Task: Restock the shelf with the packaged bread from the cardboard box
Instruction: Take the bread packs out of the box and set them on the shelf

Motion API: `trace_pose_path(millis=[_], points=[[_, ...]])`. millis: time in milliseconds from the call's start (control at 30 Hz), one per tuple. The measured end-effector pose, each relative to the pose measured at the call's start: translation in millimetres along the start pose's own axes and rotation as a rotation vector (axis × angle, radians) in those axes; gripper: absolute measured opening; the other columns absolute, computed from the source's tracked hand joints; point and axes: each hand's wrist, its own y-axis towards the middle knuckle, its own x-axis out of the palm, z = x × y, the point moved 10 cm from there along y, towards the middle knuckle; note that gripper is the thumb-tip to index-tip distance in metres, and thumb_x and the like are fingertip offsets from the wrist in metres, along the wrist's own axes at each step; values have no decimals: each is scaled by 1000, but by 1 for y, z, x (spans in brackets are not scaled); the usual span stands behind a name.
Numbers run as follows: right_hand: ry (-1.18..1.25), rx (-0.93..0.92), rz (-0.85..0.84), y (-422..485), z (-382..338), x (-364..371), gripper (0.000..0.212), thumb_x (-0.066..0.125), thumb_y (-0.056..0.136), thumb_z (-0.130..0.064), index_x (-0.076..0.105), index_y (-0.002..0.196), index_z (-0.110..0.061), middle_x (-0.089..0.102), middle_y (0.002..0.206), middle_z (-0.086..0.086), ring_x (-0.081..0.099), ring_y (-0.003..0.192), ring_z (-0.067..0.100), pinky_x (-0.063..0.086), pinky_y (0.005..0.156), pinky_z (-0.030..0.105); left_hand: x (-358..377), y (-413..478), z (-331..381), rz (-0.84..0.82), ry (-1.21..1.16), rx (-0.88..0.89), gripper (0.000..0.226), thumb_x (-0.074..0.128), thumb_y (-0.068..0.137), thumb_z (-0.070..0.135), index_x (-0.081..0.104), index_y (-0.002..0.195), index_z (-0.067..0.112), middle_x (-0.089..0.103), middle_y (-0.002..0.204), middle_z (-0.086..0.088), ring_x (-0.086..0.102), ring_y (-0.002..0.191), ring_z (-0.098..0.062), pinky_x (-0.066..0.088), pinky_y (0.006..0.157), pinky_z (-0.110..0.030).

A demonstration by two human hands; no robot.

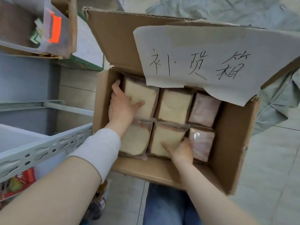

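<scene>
An open cardboard box [230,143] on the floor holds several clear-wrapped packs of sliced bread in two rows. My left hand [121,106] reaches into the box's far left corner and grips the far-left bread pack [142,93], fingers down its left side and thumb on its face. My right hand [181,151] is closed on the near-middle bread pack [165,137], thumb on top and fingers down its right edge. A paper sheet [203,62] with handwritten characters lies over the box's back flap and hides the far ends of the back row.
A grey metal shelf [40,146] with a perforated front rail stands left of the box; red snack packs [16,184] sit on a lower level. A second box [71,30] with a plastic bin is at upper left. Grey cloth [276,95] lies right of the box. My knee [170,208] is below.
</scene>
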Motion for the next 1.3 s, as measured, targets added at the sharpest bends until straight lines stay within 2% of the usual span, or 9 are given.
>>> trace_pose_path(millis=[200, 367, 567, 700, 867, 967, 1067, 1200, 1300], points=[[-26, -19, -24, -12, -9, -21, 76, 76, 64, -52, 47, 124, -14, 56, 124, 9, 53, 115, 30, 47, 95, 41, -10, -9, 25, -90, 84, 109, 64, 77, 72, 31, 43, 120, 6, 47, 122, -13, 51, 107, -28, 37, 80, -27], [57, -4, 37, -54, -5, -74, 73, 78, 71, -37, 39, 127, -9, 55, 125, 12, 53, 115, 33, 47, 94, 43, -27, -36, 38, -218, -46, 146, 43, 75, 76, 17, 42, 104, 12, 57, 107, -7, 53, 100, -24, 38, 77, -26], [215, -108, 102, -114, -2, -140, 66, 77, 74, -30, 44, 124, -2, 57, 120, 13, 56, 106, 28, 46, 90, 38, -85, -94, 55, -151, -160, 246, 40, 74, 77, 19, 37, 91, 14, 51, 94, 1, 49, 89, -20, 37, 74, -30], [393, -242, -68, -165, -10, -151, 52, 73, 78, -22, 51, 122, -5, 63, 117, 10, 62, 99, 22, 52, 90, 39, -145, -149, 50, -45, -405, 221, 44, 72, 79, 26, 46, 111, 11, 56, 111, -1, 53, 109, -21, 44, 92, -36], [386, -452, -362, -252, -18, -139, 51, 69, 79, -13, 49, 126, -12, 65, 113, 2, 64, 101, 17, 53, 84, 33, -211, -253, 18, 104, -756, 143, 53, 62, 88, 24, 40, 133, 11, 52, 132, -2, 50, 118, -14, 43, 100, -30], [291, -587, -393, -312, -14, -135, 50, 73, 77, -16, 49, 121, -18, 65, 112, -3, 63, 102, 16, 54, 76, 28, -253, -326, -6, 190, -923, 134, 52, 64, 86, 28, 43, 132, 15, 56, 131, -2, 54, 120, -18, 44, 104, -42], [212, -728, -388, -379, -18, -132, 49, 75, 74, -17, 53, 117, -17, 66, 107, -2, 65, 96, 16, 54, 64, 20, -306, -397, -21, 264, -1016, 201, 52, 65, 80, 36, 47, 125, 18, 60, 126, -2, 58, 115, -17, 48, 100, -40], [154, -910, -415, -480, -43, -113, 56, 76, 68, -16, 53, 118, -10, 67, 108, 4, 66, 96, 19, 58, 68, 23, -393, -493, -63, 457, -1096, 325, 14, 59, 90, 23, 52, 102, 22, 64, 104, 8, 64, 94, -3, 54, 85, -27], [136, -1041, -500, -565, -59, -80, 54, 76, 66, -18, 54, 115, -9, 68, 97, -2, 67, 85, 11, 56, 59, 15, -445, -559, -118, 664, -1161, 353, 17, 59, 84, 31, 53, 98, 23, 65, 102, 7, 64, 95, -7, 54, 88, -30]])
